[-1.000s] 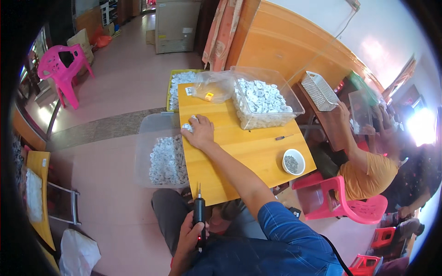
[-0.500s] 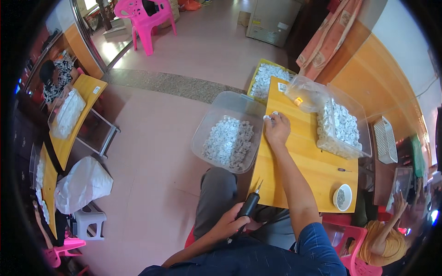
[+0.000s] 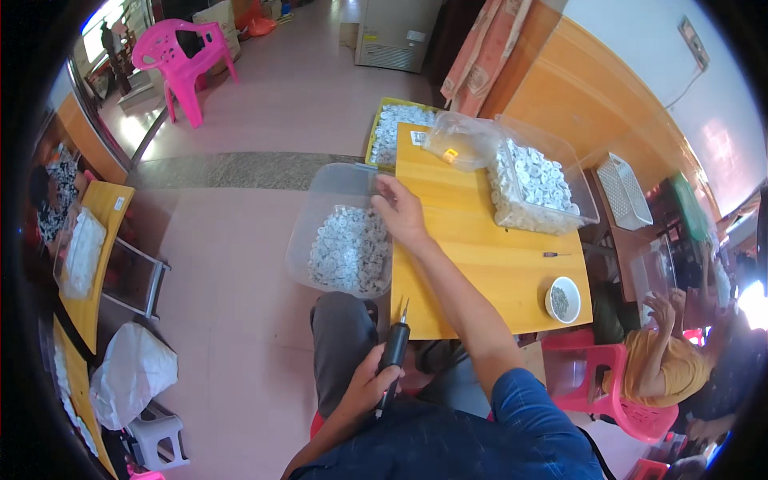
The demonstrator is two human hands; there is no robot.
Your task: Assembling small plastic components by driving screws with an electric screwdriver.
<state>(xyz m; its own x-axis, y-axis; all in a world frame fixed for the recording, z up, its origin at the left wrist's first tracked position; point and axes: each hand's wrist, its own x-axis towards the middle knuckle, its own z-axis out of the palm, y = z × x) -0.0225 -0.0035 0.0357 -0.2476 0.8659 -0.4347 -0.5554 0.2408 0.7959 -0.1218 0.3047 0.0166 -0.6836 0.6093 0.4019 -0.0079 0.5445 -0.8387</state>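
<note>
My left hand is wrapped round a black electric screwdriver, held low by my lap with its bit pointing up. My right hand hovers at the right rim of a clear plastic bin, thumb and fingers apart, and no part shows in it. Small round white plastic parts lie heaped in that bin. On the yellow table to the right, a clear box holds more white parts. A white bowl of small metal screws stands near the table's right edge.
A small screwdriver lies beyond the bowl. Behind the table stands a yellow crate of white parts. A person in a yellow top sits at the right on a pink chair. Another table stands at the left.
My right hand has moved from the tabletop to the bin's rim, and the white parts it held no longer show. The view has turned right; my left hand keeps the electric screwdriver.
</note>
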